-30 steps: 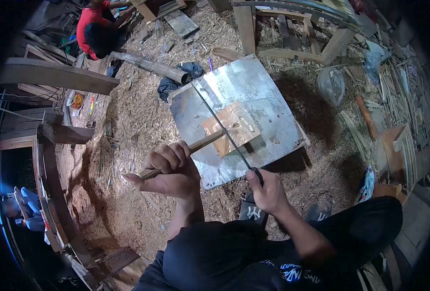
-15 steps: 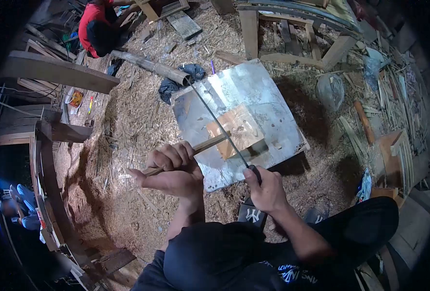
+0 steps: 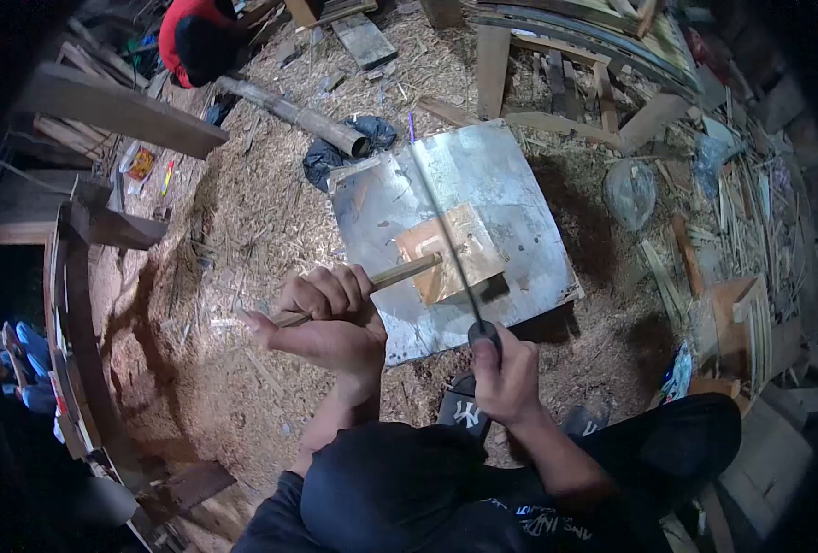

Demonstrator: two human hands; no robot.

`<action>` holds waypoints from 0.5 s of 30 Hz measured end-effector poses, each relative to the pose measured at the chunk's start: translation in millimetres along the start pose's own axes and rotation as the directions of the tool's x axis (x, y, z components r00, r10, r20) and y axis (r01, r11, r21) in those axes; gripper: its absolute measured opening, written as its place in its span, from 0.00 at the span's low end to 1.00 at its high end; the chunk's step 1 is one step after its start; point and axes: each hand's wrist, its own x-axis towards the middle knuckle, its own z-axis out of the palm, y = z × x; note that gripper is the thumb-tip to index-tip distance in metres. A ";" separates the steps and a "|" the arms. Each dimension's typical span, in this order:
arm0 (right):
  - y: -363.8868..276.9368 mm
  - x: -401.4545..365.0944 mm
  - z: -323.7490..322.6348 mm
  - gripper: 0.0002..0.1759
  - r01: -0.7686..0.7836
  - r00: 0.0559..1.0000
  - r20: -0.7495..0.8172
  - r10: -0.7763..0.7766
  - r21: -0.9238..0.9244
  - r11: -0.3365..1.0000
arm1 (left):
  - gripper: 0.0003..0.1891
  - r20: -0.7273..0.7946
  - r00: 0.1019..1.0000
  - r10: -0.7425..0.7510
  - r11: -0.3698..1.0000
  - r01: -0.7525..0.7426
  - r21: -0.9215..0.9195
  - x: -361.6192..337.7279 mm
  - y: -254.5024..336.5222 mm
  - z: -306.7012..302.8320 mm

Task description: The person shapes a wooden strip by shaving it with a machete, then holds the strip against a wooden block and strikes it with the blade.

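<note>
My left hand (image 3: 328,318) is closed around a thin wooden stick (image 3: 401,273), whose far end rests over a light wooden block (image 3: 453,251). The block lies on a square, scuffed metal-grey board (image 3: 372,318) on the ground. My right hand (image 3: 508,378) grips the dark handle of a long, narrow blade (image 3: 445,218), which points away from me over the block. The blade is blurred and passes just right of the stick's tip; whether they touch is unclear.
A tube (image 3: 307,122) and black plastic (image 3: 321,164) lie behind the board. Another person in red (image 3: 181,37) is at the upper left. Wooden beams (image 3: 132,109) stand left, a clear bag (image 3: 630,194) and slats right. Shavings cover the ground.
The blade has swung to a steeper angle, its tip now farther from the tube, and has shifted right off the stick. My right hand has moved slightly down; my left still holds the stick.
</note>
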 end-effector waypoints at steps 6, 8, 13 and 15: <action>30.7 1.3 14.4 0.28 -0.175 0.981 0.030 0.192 -0.292 0.940 | 0.36 0.051 0.999 0.001 1.000 -0.002 0.015 0.6 1.6 3.5; 28.7 7.0 11.1 0.28 -0.176 0.980 0.034 0.194 -0.295 0.939 | 0.36 0.047 0.999 -0.004 1.000 0.005 -0.020 0.6 -1.0 3.4; 14.9 -1.8 7.8 0.35 -0.088 0.995 -0.040 0.086 -0.047 0.995 | 0.37 0.133 0.991 0.019 0.999 -0.013 -0.050 -5.2 -1.1 -8.7; 17.2 -1.1 9.5 0.36 -0.048 0.998 -0.045 0.048 0.001 0.999 | 0.38 0.294 0.955 0.042 0.999 -0.049 0.013 -1.2 -1.0 -11.9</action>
